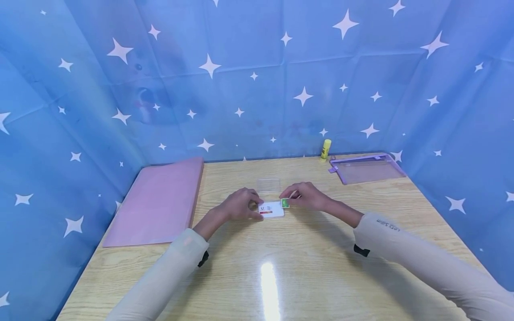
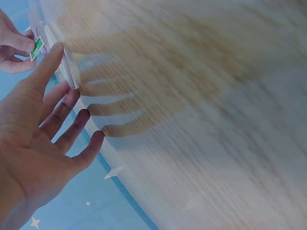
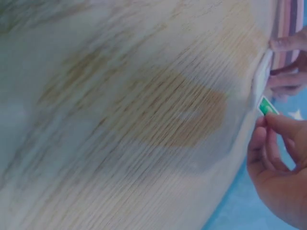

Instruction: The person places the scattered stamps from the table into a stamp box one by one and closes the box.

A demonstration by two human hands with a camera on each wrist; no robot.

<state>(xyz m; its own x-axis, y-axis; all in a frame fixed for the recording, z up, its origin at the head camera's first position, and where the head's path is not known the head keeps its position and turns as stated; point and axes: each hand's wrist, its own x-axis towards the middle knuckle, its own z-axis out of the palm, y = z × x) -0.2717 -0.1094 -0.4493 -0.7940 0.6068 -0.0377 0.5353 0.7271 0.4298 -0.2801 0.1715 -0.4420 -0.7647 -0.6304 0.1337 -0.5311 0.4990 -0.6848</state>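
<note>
A small box of white cards (image 1: pixel 274 210), printed with a dark logo and a red strip, lies flat near the middle of the table. My left hand (image 1: pixel 240 204) holds it at its left end, thumb at the near edge and fingertips at the far edge. Between thumb and fingertips, my right hand (image 1: pixel 308 196) pinches a small green square with a white border (image 1: pixel 285 203). That square overlaps the box's right end in the head view; in the right wrist view the green square (image 3: pixel 265 106) shows close beside the box. Just beyond lies a clear plastic lid (image 1: pixel 268 185).
A large pink folder (image 1: pixel 160 205) covers the table's left side. Toward the back right stands a yellow glue stick (image 1: pixel 325 150), with a purple-edged mesh pouch (image 1: pixel 369 169) beside it. A blue starry curtain (image 1: pixel 249 89) closes off the back and sides of the wooden table (image 1: pixel 321 276).
</note>
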